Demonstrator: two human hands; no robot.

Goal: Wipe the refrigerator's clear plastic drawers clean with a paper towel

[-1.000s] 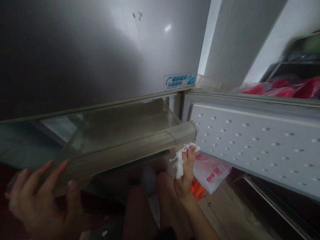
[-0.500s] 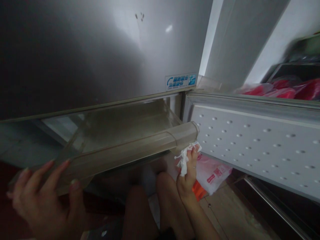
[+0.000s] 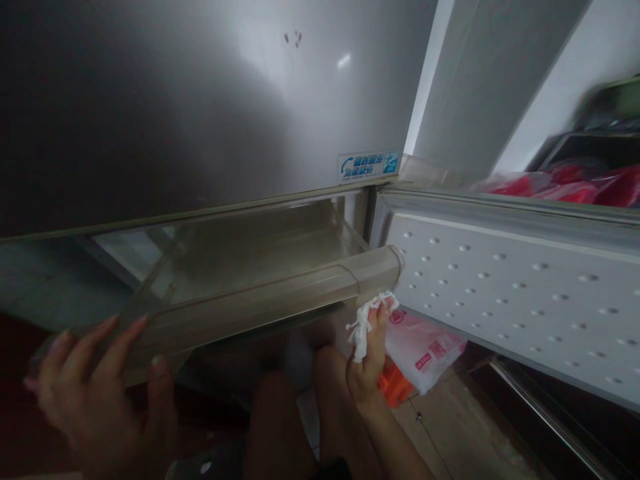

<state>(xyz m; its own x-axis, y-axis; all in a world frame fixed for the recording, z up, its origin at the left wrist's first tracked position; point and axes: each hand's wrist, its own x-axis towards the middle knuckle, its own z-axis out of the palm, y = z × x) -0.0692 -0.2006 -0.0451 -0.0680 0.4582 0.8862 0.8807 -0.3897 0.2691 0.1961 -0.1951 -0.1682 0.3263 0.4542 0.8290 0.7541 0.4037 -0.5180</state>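
A clear plastic drawer [image 3: 280, 293] juts out of the fridge below its closed upper door [image 3: 200, 120]. At the left end of the drawer's front, my left hand [image 3: 105, 393] rests with its fingers spread over the top edge and the thumb apart. My right hand [image 3: 373, 340] presses a crumpled white tissue [image 3: 365, 327] against the lower right part of the drawer front. The fingertips are partly hidden by the tissue.
The lower fridge door [image 3: 500, 287] stands swung out at the right. Beneath it lie a pink-white plastic bag [image 3: 425, 347] and an orange thing [image 3: 395, 383] on the tiled floor. Red items in clear bags [image 3: 565, 187] sit behind the door. My knees are below the drawer.
My right hand has moved slightly down and left along the drawer front with the tissue. The view has shifted a little; my left hand keeps its place on the drawer.
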